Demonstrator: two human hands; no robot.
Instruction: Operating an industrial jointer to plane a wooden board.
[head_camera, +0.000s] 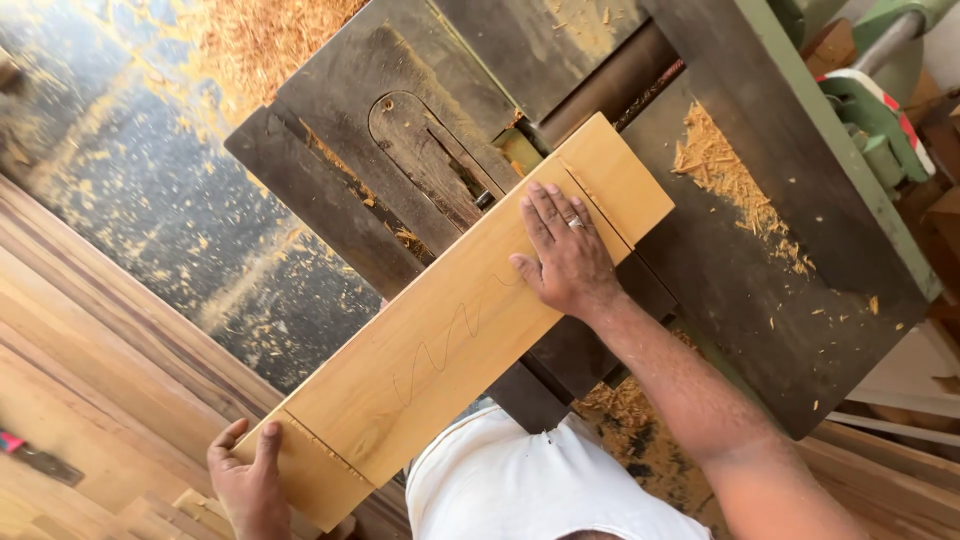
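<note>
The dark steel table (760, 290) of the woodworking machine is the largest thing here, and it fills the middle and the right of the view. A long pale wooden board (450, 330) lies flat across the table, running diagonally; its far end rests on the table top and its near end reaches past the table's near edge, above the stacked planks (90, 400). On the board there is a wavy pencil line near its middle and a straight line marked across each end.

To the left of the table, the floor (150, 210) is dark and covered with scattered sawdust. A heap of wood shavings (725, 175) lies on the table, just to the right of the board's far end.

The right hand (565, 255) lies flat on the board over the table, palm down, with the fingers (545, 215) spread wide and pressing on the wood; a ring (575, 222) is on one finger. The left hand (248, 480) is at the board's near end, away from the table, and its fingers (268, 445) curl around the end edge, holding the board.

In the table, just beside the board's left edge, there is an oval insert plate with a narrow slot (440, 165).
</note>
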